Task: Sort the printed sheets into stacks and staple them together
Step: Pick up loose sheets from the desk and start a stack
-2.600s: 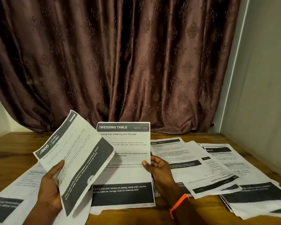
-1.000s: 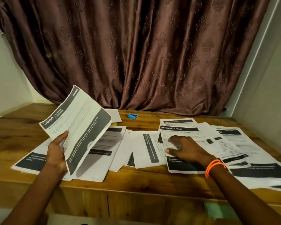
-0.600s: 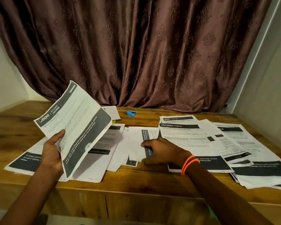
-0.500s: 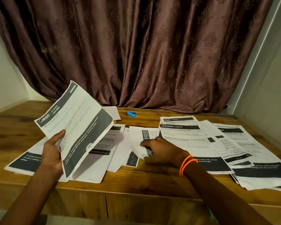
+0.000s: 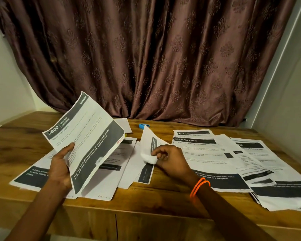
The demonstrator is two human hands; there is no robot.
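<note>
**Two sheets in my hands, the rest spread on the counter**

My left hand (image 5: 60, 166) grips a small bundle of printed sheets headed "Wash baby bottle" (image 5: 87, 141), thumb curled over the front, holding it tilted above the wooden counter (image 5: 21, 141). My right hand (image 5: 170, 160) pinches the near corner of another sheet (image 5: 149, 145) between thumb and curled fingers (image 5: 159, 152), lifting that end off the pile so the page curls upward. An orange wristband (image 5: 199, 186) sits on that wrist. Just right of it lies the "DRESSING TABLE" sheet (image 5: 207, 153), overlapping more loose pages (image 5: 268, 164). A blue stapler (image 5: 143, 126) rests near the brown curtain (image 5: 155, 58).
</note>
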